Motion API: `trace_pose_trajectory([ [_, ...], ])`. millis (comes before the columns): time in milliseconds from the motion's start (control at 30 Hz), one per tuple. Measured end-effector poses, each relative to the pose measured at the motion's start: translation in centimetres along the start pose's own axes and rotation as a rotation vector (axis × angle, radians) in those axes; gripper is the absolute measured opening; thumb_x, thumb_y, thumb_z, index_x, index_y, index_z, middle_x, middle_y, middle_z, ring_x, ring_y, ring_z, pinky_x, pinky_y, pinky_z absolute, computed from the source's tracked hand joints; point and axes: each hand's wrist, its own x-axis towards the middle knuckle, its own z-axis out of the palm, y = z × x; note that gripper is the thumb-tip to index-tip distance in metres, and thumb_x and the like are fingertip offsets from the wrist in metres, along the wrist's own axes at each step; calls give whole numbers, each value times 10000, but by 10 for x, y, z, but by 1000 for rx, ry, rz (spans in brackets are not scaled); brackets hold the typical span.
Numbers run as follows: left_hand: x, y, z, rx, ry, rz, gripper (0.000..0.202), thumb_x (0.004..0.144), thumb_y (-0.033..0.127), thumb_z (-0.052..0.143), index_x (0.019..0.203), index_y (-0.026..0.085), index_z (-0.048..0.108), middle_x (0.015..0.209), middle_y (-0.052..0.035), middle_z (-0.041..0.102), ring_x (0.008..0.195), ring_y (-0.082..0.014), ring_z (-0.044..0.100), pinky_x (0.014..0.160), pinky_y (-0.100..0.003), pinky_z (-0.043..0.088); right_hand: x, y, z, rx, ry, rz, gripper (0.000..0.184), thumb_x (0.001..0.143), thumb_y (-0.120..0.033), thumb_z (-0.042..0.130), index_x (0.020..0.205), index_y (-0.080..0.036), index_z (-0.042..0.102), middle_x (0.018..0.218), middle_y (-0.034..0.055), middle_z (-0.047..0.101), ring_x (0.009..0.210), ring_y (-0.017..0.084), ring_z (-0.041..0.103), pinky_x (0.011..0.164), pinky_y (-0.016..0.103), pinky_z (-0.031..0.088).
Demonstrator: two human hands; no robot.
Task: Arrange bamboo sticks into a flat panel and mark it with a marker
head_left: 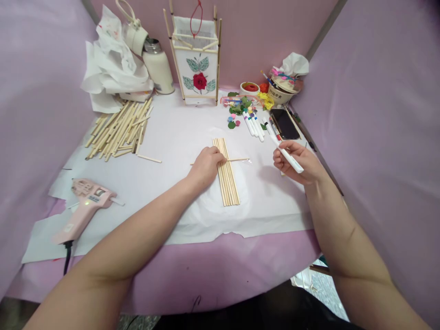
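Observation:
In the head view a row of thin wooden sticks (229, 188) lies side by side on the white paper. One thin wooden stick (238, 159) lies crosswise over the row, a small clear strand at its right end. My left hand (206, 166) is closed, its fingers pressing this cross stick down on the row. To the right, my right hand (297, 160) is raised and closed around a white marker pen (289, 156), which slants with its dark-marked end up and to the left.
A pink glue gun (85, 206) lies at left, below a pile of sticks (120, 128). A flask (158, 68) and rose-decorated lantern (198, 68) stand behind. Several white markers (253, 124), a phone (284, 123) and a paper bowl (280, 94) are at back right.

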Motion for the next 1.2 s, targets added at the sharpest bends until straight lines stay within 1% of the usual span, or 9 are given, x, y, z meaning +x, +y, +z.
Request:
trace_pose_trajectory([
  [100,-2,3,-1,43,11,10,288,887,161,417,910,190,702,956,-64,605,951,-222,497,854,-358,432,-14,9,5,36,20,-59,313,681,-336,720,928,-283,534,792,-22,605,672,122,574,650,274,489],
  [233,-5,9,-4,92,5,-15,299,882,134,413,948,208,694,964,-62,606,965,-229,495,827,-359,424,-12,14,14,-108,119,-164,265,809,-464,611,944,-277,481,821,-11,642,677,126,595,663,273,494],
  [367,-5,11,-5,108,-6,-18,291,889,130,411,967,193,684,980,-76,603,975,-236,493,827,-365,423,-5,21,30,-545,156,-280,181,908,-401,470,973,-247,537,827,30,675,713,161,616,706,301,484],
  [500,-5,9,-5,119,-15,-14,282,907,149,404,972,196,674,990,-77,598,993,-237,488,854,-369,417,2,29,46,-1037,107,-342,112,845,-287,541,934,-233,581,950,61,678,877,217,607,767,319,446],
  [700,-6,8,-4,115,-20,-18,289,922,170,391,994,201,669,1001,-79,591,992,-239,481,862,-376,414,-8,22,53,-1050,124,-261,40,813,-226,528,848,-240,519,848,29,671,808,207,587,747,314,438],
  [867,-5,8,-4,104,-24,-14,298,924,181,383,1006,202,668,1000,-83,590,987,-248,473,866,-389,411,-84,2,43,-930,209,-143,107,782,-288,600,833,-282,506,850,17,648,799,217,590,752,342,457],
  [1000,-5,7,-3,129,-10,5,312,931,195,368,1016,189,668,990,-85,588,985,-249,478,866,-379,418,-177,-1,36,-858,75,91,129,766,-260,609,817,-323,509,812,17,614,744,222,581,714,358,472],
  [1100,-4,5,-1,138,4,17,318,929,201,363,1015,188,669,979,-90,584,982,-257,479,863,-387,422,-242,9,31,-864,9,285,151,761,-208,575,795,-327,489,769,12,592,676,216,542,646,347,463],
  [1200,-3,5,0,157,8,28,321,916,188,360,1007,194,668,973,-90,579,974,-258,483,867,-394,424,-291,35,21,-830,43,474,150,746,-190,552,766,-314,469,726,3,583,646,211,532,614,342,449],
])
